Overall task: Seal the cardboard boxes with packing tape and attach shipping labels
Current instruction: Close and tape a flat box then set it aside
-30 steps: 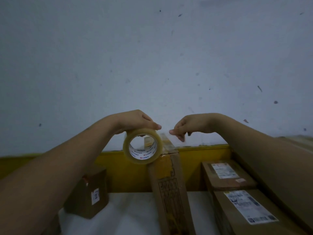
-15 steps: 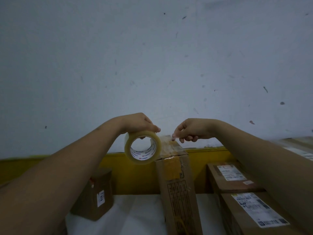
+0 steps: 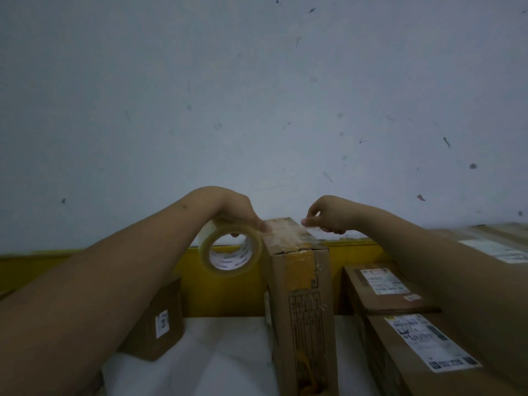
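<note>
Head view shows the tall cardboard box (image 3: 300, 304) standing upright on its end on the white counter (image 3: 217, 364), with its small top face at the height of both hands. A strip of clear tape (image 3: 288, 231) lies stretched across this top face, from the tape roll (image 3: 231, 252) on the left side to the right hand (image 3: 328, 214). The left hand (image 3: 234, 211) grips the roll from above, its fingers (image 3: 261, 225) curled over the rim, and the roll hangs just beside the top left edge of the box. The right hand pinches the free end of the tape between thumb and forefinger, just over the far right corner. I judge that the tape is thin, light and very sticky, so it folds on itself easily; it is better held only at the very end and kept tight. The box looks stiff but narrow, so it may tip if it is pressed sideways; pressing straight down on top seems safer. Labelled boxes (image 3: 400, 318) lie to the right, and a small box (image 3: 160, 324) stands to the left.
</note>
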The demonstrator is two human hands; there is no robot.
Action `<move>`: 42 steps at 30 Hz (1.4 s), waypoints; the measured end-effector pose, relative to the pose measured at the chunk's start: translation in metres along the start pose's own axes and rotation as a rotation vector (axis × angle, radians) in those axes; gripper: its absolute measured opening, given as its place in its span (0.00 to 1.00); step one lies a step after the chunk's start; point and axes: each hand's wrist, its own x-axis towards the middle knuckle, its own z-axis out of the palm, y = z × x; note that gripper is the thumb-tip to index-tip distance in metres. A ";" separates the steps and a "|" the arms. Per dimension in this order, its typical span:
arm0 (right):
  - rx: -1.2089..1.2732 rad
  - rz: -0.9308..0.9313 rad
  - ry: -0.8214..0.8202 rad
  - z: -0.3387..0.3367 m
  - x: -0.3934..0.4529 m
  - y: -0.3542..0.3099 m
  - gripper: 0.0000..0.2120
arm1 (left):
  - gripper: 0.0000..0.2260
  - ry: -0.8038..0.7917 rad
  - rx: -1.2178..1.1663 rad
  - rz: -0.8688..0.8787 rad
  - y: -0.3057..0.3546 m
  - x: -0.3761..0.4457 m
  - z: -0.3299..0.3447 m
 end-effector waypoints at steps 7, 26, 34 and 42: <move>-0.087 0.072 0.007 0.029 -0.007 0.025 0.12 | 0.38 -0.008 0.002 -0.020 0.002 0.004 0.037; -0.099 0.030 -0.107 0.057 -0.043 -0.045 0.44 | 0.13 0.298 -0.493 0.083 0.036 0.007 0.092; -0.008 0.252 -0.182 0.020 -0.048 0.006 0.36 | 0.23 0.365 -1.454 0.067 0.036 -0.011 0.147; 0.110 0.320 -0.134 0.013 -0.059 0.022 0.30 | 0.28 0.328 -0.834 0.000 0.038 0.023 0.199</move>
